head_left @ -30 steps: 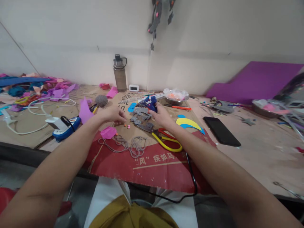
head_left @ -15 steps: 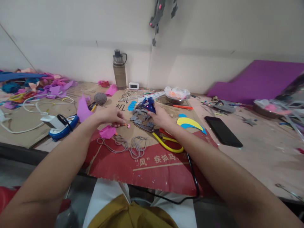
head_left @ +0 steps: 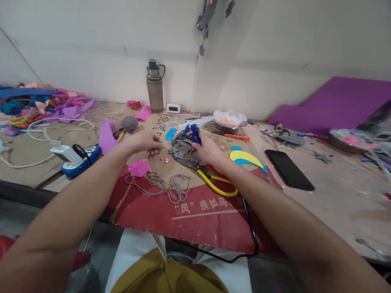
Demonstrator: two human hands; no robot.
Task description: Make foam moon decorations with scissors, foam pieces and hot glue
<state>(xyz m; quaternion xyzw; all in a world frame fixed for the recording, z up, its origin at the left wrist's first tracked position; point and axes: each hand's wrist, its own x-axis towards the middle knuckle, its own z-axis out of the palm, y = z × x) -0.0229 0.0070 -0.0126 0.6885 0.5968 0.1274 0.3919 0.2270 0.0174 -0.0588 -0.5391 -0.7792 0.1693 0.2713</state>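
Observation:
My right hand (head_left: 205,145) is closed around a blue glue gun (head_left: 192,133), its front over a heap of grey felt stars (head_left: 183,149). My left hand (head_left: 149,143) hovers above the cardboard (head_left: 155,219), fingers curled together; whatever is in them is hidden. Just below it lie small pink balls (head_left: 166,161) and an orange one (head_left: 161,159). Nearer me are a pink felt scrap (head_left: 139,167) and loose grey cord (head_left: 179,188). Yellow-handled scissors (head_left: 218,187) lie partly under my right forearm. Blue felt pieces (head_left: 170,134) sit between the hands, farther back.
A phone (head_left: 288,169) and a yellow-and-blue crescent (head_left: 249,159) lie to the right. At the back stand a water bottle (head_left: 155,87), a small clock (head_left: 173,108) and a bowl (head_left: 229,121). A power strip (head_left: 82,160) is at left. The black cord (head_left: 251,228) hangs over the front edge.
My left hand has drawn back and up, away from the small balls, which now show clear of its fingers. My right hand stays on the glue gun. The view has shifted slightly.

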